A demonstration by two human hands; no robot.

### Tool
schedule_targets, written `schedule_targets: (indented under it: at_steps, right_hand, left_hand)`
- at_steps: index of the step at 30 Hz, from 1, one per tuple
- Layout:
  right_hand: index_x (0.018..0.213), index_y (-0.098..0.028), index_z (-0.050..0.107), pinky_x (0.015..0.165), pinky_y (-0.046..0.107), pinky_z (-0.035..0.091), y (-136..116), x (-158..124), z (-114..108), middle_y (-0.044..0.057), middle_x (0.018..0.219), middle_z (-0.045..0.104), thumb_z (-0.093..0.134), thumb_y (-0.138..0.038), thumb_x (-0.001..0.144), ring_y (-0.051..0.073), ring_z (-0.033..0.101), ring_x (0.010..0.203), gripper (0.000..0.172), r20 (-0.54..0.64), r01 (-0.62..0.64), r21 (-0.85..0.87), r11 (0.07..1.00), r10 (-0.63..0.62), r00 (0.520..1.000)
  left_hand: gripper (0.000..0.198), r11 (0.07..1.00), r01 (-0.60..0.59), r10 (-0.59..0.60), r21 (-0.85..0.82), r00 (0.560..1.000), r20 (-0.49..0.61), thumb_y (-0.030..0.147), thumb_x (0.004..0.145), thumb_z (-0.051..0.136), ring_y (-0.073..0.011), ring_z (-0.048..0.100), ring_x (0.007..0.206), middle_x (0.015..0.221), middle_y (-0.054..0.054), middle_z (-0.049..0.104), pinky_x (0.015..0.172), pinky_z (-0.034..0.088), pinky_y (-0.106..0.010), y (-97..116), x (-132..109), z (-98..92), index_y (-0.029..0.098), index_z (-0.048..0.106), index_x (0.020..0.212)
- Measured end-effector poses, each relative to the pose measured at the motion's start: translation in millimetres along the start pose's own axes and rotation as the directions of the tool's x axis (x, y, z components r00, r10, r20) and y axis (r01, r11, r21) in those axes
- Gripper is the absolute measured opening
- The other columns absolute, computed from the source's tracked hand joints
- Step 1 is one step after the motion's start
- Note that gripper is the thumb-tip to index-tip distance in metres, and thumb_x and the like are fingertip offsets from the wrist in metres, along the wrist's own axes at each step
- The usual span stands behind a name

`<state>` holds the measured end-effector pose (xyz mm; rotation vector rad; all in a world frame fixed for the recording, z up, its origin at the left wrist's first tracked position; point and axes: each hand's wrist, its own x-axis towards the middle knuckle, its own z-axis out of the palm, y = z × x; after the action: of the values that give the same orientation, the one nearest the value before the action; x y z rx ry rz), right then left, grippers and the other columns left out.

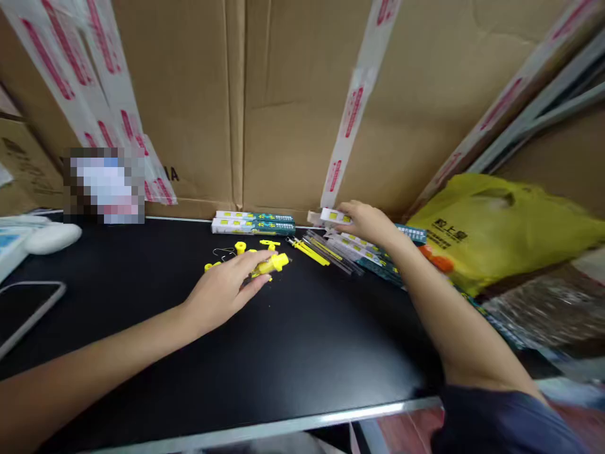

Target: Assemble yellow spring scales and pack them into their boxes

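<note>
My left hand [231, 287] is closed round a yellow plastic piece [274, 263] with a wider end, held just over the black table. More small yellow parts [241, 248] and thin bent metal hooks [224, 253] lie behind that hand. At the back, my right hand [366, 222] grips a narrow white carton [334, 216] with yellow squares by one end; part of it is hidden by the fingers. Below it lie yellow rods [309, 251], clear slim tubes [331, 253] and several similar cartons [363, 249].
Two long printed cartons [253, 225] lie against a tall cardboard box [293, 107]. On the right is a yellow plastic bag [510, 233] beside crinkled clear wrapping [543, 309]. A phone [28, 309] and a white rounded object [51, 239] are at the left. The table's metal edge [359, 413] runs in front.
</note>
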<state>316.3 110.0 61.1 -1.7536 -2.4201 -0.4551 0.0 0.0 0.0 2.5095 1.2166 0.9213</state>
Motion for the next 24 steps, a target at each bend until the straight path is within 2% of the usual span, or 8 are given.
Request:
schedule_targets:
  at_steps: [3,6,8,11,15,18,21,24]
  right_hand:
    - [0.110,-0.018,0.059,0.073,0.030,0.044,-47,-11,-3,0.010,0.103,0.065,0.058,-0.038,0.086,0.025,0.063,0.089,0.031,-0.012,0.250,0.156,0.956,-0.252,0.968]
    - [0.112,-0.021,0.058,0.075,0.030,0.046,-84,-26,-6,0.008,0.108,0.064,0.060,-0.037,0.085,0.023,0.064,0.091,0.031,-0.028,0.405,0.265,0.875,-0.413,0.910]
    - [0.115,-0.022,0.056,0.075,0.030,0.047,-99,-34,-7,0.007,0.110,0.065,0.057,-0.037,0.087,0.023,0.065,0.090,0.032,-0.064,0.421,0.297,0.857,-0.422,0.904]
    - [0.117,-0.020,0.054,0.069,0.031,0.047,-109,-40,-7,0.008,0.107,0.068,0.055,-0.038,0.088,0.024,0.066,0.085,0.033,-0.111,0.367,0.303,0.880,-0.349,0.930]
    - [0.134,-0.018,0.041,0.065,0.031,0.047,-112,-41,-5,0.012,0.116,0.067,0.052,-0.031,0.088,0.022,0.067,0.076,0.049,-0.156,0.366,0.318,0.875,-0.332,0.930]
    - [0.144,-0.021,0.029,0.064,0.030,0.048,-116,-42,-2,0.011,0.127,0.062,0.051,-0.025,0.086,0.019,0.066,0.074,0.061,-0.177,0.444,0.357,0.822,-0.407,0.896]
    - [0.142,-0.019,0.031,0.065,0.030,0.049,-121,-45,3,0.012,0.127,0.062,0.050,-0.026,0.087,0.019,0.066,0.076,0.058,-0.191,0.486,0.399,0.777,-0.448,0.873]
    - [0.138,-0.020,0.036,0.066,0.031,0.049,-125,-47,6,0.011,0.125,0.063,0.051,-0.038,0.091,0.020,0.067,0.079,0.053,-0.199,0.483,0.416,0.771,-0.441,0.875]
  left_hand:
    - [0.038,0.999,0.042,-0.045,-0.027,0.993,-0.107,0.036,0.096,0.044,-0.0209,0.064,0.100,0.116,-0.008,0.066,0.089,0.049,-0.033,0,8,-6.0,0.017,0.052,0.127]
    - [0.037,0.990,0.062,-0.084,-0.125,0.980,-0.179,0.034,0.095,0.046,-0.0206,0.063,0.098,0.113,-0.009,0.066,0.087,0.049,-0.032,-4,11,-8.6,0.014,0.053,0.125]
    - [0.036,0.978,0.096,-0.127,-0.186,0.978,-0.166,0.034,0.095,0.046,-0.0194,0.063,0.091,0.108,-0.009,0.066,0.081,0.050,-0.031,-6,11,-8.4,0.013,0.054,0.123]
    - [0.035,0.934,0.134,-0.186,-0.330,0.974,-0.128,0.036,0.095,0.047,-0.0144,0.061,0.074,0.097,-0.007,0.066,0.067,0.050,-0.025,-9,10,-6.3,0.014,0.053,0.122]
    - [0.037,0.793,0.145,-0.231,-0.592,0.970,-0.072,0.040,0.094,0.048,-0.0076,0.052,0.056,0.082,-0.002,0.059,0.048,0.043,-0.018,-13,10,-1.5,0.015,0.052,0.121]
    - [0.041,0.715,0.193,-0.246,-0.672,0.969,0.015,0.042,0.093,0.050,-0.0073,0.049,0.054,0.070,0.002,0.052,0.043,0.040,-0.015,-14,10,3.2,0.015,0.052,0.124]
    - [0.043,0.638,0.231,-0.278,-0.734,0.959,0.060,0.042,0.093,0.050,-0.0069,0.049,0.054,0.072,0.002,0.051,0.040,0.038,-0.014,-12,9,8.0,0.017,0.050,0.128]
    - [0.044,0.564,0.268,-0.314,-0.781,0.944,0.097,0.040,0.091,0.053,-0.0060,0.047,0.051,0.069,0.003,0.049,0.038,0.037,-0.014,-7,8,11.0,0.016,0.048,0.129]
